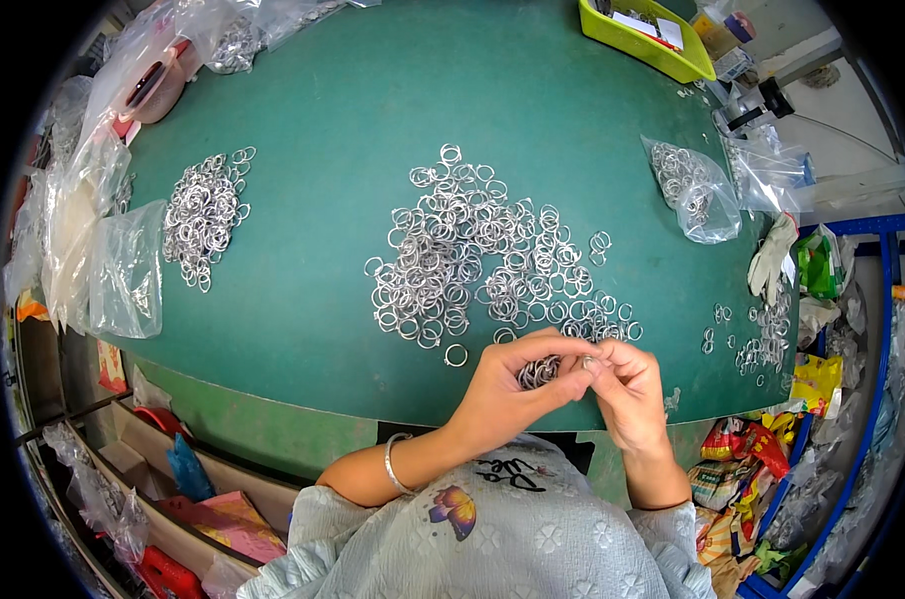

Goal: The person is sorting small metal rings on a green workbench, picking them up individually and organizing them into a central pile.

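My left hand (502,387) is curled near the table's front edge, with several silver metal rings (538,372) showing in the bend between its thumb and forefinger. Against its fingertips, my right hand (629,395) is closed in a pinch. What lies between the touching fingertips is small and mostly covered by them. Just beyond both hands spreads a big loose heap of the same rings (428,270), each with a small lug. One single ring (455,355) lies apart, to the left of my left hand.
A smaller ring pile (205,215) lies at the left, beside clear plastic bags (128,270). On the right are a bag of rings (692,190), scattered rings (767,334) and a glove (772,258). A yellow-green tray (642,45) stands at the far right of the green table (323,120).
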### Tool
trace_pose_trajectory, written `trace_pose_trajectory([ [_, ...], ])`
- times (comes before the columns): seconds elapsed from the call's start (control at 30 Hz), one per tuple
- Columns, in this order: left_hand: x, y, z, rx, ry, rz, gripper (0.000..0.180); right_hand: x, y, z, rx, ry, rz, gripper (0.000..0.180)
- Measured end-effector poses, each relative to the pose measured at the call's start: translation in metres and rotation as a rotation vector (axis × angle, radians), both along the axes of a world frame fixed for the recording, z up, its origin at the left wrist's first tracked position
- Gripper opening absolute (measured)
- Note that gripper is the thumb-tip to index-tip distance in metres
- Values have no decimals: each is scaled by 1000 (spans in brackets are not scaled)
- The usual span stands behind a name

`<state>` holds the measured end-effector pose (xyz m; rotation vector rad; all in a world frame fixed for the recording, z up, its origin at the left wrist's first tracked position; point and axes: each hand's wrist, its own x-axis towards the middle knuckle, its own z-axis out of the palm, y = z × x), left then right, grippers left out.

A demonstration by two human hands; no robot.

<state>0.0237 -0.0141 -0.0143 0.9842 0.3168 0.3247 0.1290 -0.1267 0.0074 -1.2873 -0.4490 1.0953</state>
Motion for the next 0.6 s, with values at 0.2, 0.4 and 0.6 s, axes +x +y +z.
trace_pose_trajectory([
  [0.2, -2, 2, -6, -645, 14, -13, 24, 49, 20, -16, -274, -955, -107, 8],
  [0.4, -4, 5, -6, -561, -24, 7, 24, 73, 36, -40, -386, -1596, 0, 13],
  [0.6, -2, 2, -11, -447, 53, 54, 19, 65, 33, -40, -249, -1203, -180, 13],
])
